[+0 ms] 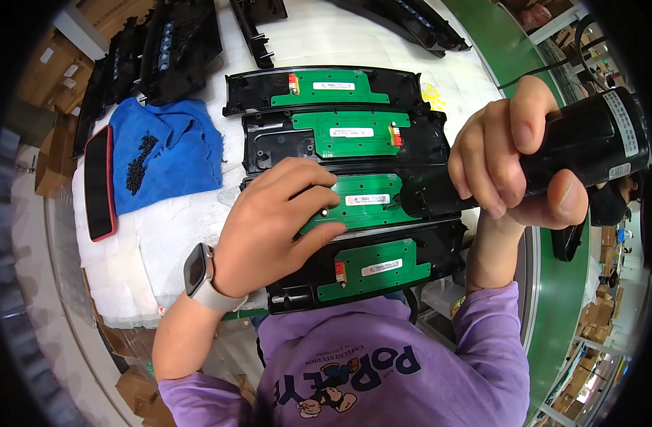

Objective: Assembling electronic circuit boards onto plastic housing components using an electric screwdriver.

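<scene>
Head view: 4 black panels w/ green boards lie stacked on the table (326, 43), long axes running left-right. Left hand (272, 224) presses flat, fingers spread, on the 3rd board (365, 199). Right hand (514, 153) is closed around a black driver (553, 160), held sideways, tip pointing left at that board's right end, just beside the left fingertips.

Four circuit-board panels (354, 196) lie stacked front to back, a cloth (166, 153) to their left.
</scene>
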Demonstrator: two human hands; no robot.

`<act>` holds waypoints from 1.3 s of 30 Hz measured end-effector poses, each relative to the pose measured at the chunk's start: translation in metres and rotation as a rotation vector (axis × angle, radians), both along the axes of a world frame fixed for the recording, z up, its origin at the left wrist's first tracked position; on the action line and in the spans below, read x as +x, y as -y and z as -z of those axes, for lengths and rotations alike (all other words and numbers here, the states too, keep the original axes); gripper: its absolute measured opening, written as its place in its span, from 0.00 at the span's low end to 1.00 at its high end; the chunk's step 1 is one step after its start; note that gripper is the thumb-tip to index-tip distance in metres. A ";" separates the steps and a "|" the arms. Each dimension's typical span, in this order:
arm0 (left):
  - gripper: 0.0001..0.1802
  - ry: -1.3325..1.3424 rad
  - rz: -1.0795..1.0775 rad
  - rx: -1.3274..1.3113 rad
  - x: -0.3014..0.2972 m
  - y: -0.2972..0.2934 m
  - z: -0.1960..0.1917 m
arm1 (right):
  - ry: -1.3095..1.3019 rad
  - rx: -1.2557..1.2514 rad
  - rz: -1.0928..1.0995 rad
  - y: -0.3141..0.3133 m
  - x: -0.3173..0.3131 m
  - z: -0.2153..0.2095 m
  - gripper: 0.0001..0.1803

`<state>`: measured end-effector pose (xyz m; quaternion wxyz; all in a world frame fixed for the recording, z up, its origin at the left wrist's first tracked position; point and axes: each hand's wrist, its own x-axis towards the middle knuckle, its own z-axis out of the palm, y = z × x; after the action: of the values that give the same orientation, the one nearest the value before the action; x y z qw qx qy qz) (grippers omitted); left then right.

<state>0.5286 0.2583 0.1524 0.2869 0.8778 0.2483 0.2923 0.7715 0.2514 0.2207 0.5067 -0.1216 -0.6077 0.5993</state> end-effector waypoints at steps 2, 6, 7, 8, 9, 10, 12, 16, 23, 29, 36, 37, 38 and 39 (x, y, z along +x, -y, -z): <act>0.14 -0.001 -0.003 -0.006 0.001 0.000 0.000 | 0.008 0.002 0.012 0.001 -0.001 -0.001 0.20; 0.14 0.001 0.004 -0.011 0.001 0.000 0.000 | 0.044 0.000 0.028 0.005 -0.003 -0.005 0.19; 0.14 0.000 0.004 -0.005 0.001 0.000 0.000 | 0.046 0.001 0.028 0.004 -0.003 -0.004 0.19; 0.14 0.003 0.004 -0.004 0.001 0.000 0.000 | 0.045 0.054 -0.005 0.003 -0.004 -0.002 0.19; 0.13 0.006 0.001 -0.004 0.000 0.000 0.000 | 0.039 0.108 -0.046 0.001 -0.007 -0.001 0.19; 0.13 0.009 -0.002 -0.003 -0.002 0.000 0.000 | 0.083 0.064 0.005 0.007 -0.015 -0.006 0.18; 0.13 0.006 -0.007 -0.015 -0.003 0.000 0.001 | 0.063 0.052 -0.007 0.009 -0.022 -0.003 0.18; 0.11 0.021 0.001 0.013 -0.003 0.001 0.003 | 0.082 0.067 -0.021 0.010 -0.029 -0.005 0.18; 0.09 -0.002 -0.003 0.041 -0.003 0.001 -0.002 | 0.123 0.131 0.050 0.012 -0.025 -0.007 0.19; 0.08 -0.061 -0.011 0.170 -0.002 -0.001 -0.016 | -0.027 0.014 0.222 0.002 0.019 -0.024 0.27; 0.21 -0.307 -0.260 0.387 -0.012 -0.041 -0.029 | 1.054 -0.108 1.118 -0.026 0.071 0.002 0.30; 0.22 -0.331 -0.227 0.327 -0.014 -0.046 -0.030 | 1.121 -0.036 1.206 -0.032 0.079 0.017 0.30; 0.22 -0.357 -0.185 0.327 -0.016 -0.050 -0.032 | 1.276 -0.019 1.230 -0.034 0.087 0.025 0.30; 0.23 -0.385 -0.140 0.319 -0.019 -0.053 -0.032 | 1.435 -0.010 1.244 -0.034 0.089 0.031 0.30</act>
<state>0.5096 0.3109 0.1845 0.0714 0.9322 0.3090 0.1746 0.8601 0.2858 0.1901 0.2402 -0.7648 -0.5978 0.0069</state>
